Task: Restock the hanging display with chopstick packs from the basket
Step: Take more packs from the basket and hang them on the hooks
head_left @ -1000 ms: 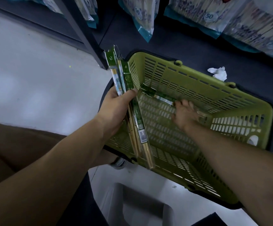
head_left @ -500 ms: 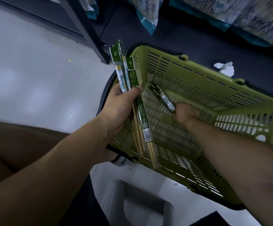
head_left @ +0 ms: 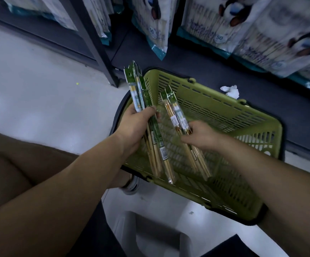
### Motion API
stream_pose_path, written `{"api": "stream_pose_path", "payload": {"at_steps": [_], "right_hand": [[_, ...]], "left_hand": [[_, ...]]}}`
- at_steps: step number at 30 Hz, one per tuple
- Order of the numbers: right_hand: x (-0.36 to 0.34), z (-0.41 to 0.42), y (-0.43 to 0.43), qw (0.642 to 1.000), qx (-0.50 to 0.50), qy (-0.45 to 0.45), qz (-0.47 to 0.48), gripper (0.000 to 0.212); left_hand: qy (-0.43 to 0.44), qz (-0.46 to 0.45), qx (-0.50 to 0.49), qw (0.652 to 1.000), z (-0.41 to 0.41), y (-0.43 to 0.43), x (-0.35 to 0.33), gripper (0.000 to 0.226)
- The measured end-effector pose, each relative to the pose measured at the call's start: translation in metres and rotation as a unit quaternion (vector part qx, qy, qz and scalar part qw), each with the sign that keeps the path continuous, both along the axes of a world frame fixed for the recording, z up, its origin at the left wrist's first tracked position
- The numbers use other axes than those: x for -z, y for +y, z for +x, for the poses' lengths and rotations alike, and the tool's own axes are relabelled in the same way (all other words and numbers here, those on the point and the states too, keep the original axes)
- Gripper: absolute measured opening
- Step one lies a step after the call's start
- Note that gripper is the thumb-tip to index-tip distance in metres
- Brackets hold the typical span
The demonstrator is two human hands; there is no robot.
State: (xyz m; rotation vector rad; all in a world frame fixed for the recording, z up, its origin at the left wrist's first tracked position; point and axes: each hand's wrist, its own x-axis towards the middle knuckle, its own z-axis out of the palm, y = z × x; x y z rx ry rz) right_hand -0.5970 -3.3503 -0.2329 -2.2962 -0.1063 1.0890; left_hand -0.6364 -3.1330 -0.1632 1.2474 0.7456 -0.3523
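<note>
A green slotted plastic basket [head_left: 224, 112] sits on the floor against a dark low shelf. My left hand [head_left: 133, 125] grips a bundle of chopstick packs [head_left: 141, 93] with green header cards, held upright over the basket's left rim. My right hand [head_left: 198, 134] pinches two more chopstick packs [head_left: 174, 110] at their middle, lifted above the basket floor and tilted with the headers pointing up and left. The two bundles are a hand's width apart. No other packs show on the basket floor.
Large bags of disposable chopsticks [head_left: 215, 28] hang or stand along the dark shelf [head_left: 196, 60] at the top. A crumpled white tissue [head_left: 230, 90] lies on the shelf beside the basket. A dark shelf upright [head_left: 93, 45] stands left. A grey stool [head_left: 150, 234] sits below.
My right hand has lifted two packs out of the basket bottom and brought them up toward the left hand's bundle. The view has tilted up, showing more of the hanging bags.
</note>
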Motion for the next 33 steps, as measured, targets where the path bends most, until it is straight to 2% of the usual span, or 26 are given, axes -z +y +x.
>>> {"api": "stream_pose_path", "payload": {"at_steps": [3,7,10,12,18,19,21,23,24,26,27,29,33], "right_hand": [[-0.064,0.008,0.002,0.998,0.017,-0.054,0.031,0.021],[-0.136,0.004,0.002,0.993,0.027,-0.085,0.081,0.015],[-0.172,-0.003,0.004,0.988,0.028,-0.129,0.082,0.022],[-0.193,-0.006,0.004,0.983,0.036,-0.162,0.079,0.030],[-0.259,-0.012,-0.011,0.962,0.041,-0.246,0.107,0.026],[-0.269,-0.013,-0.014,0.959,0.039,-0.257,0.111,0.023],[-0.286,-0.018,-0.018,0.950,0.043,-0.283,0.122,0.021],[-0.301,-0.023,-0.023,0.937,0.087,-0.307,0.143,0.014],[-0.308,-0.025,-0.026,0.924,0.118,-0.330,0.151,0.020],[-0.324,-0.029,-0.031,0.897,0.173,-0.378,0.151,0.043],[-0.332,-0.030,-0.033,0.888,0.187,-0.393,0.149,0.048],[-0.348,-0.031,-0.037,0.874,0.186,-0.429,0.135,0.045],[-0.380,-0.033,-0.047,0.840,0.139,-0.517,0.090,0.035]], "left_hand": [[-0.016,-0.020,0.013,1.000,-0.001,-0.007,-0.014,0.016],[-0.036,-0.067,0.036,0.996,0.000,-0.028,-0.046,0.040],[-0.061,-0.147,0.027,0.987,0.005,-0.044,-0.075,0.026],[-0.083,-0.181,0.036,0.979,0.008,-0.052,-0.096,0.031],[-0.173,-0.161,0.098,0.967,0.014,-0.063,-0.158,0.041],[-0.181,-0.150,0.112,0.965,0.016,-0.065,-0.168,0.036],[-0.190,-0.154,0.136,0.960,0.019,-0.069,-0.187,0.013],[-0.180,-0.165,0.148,0.958,0.023,-0.071,-0.205,0.014],[-0.174,-0.165,0.155,0.958,0.025,-0.072,-0.218,0.018],[-0.163,-0.142,0.164,0.963,0.028,-0.076,-0.239,0.076],[-0.170,-0.138,0.166,0.961,0.030,-0.080,-0.249,0.085],[-0.185,-0.126,0.179,0.958,0.036,-0.086,-0.262,0.076],[-0.227,-0.147,0.211,0.939,0.045,-0.101,-0.289,0.073]]}}
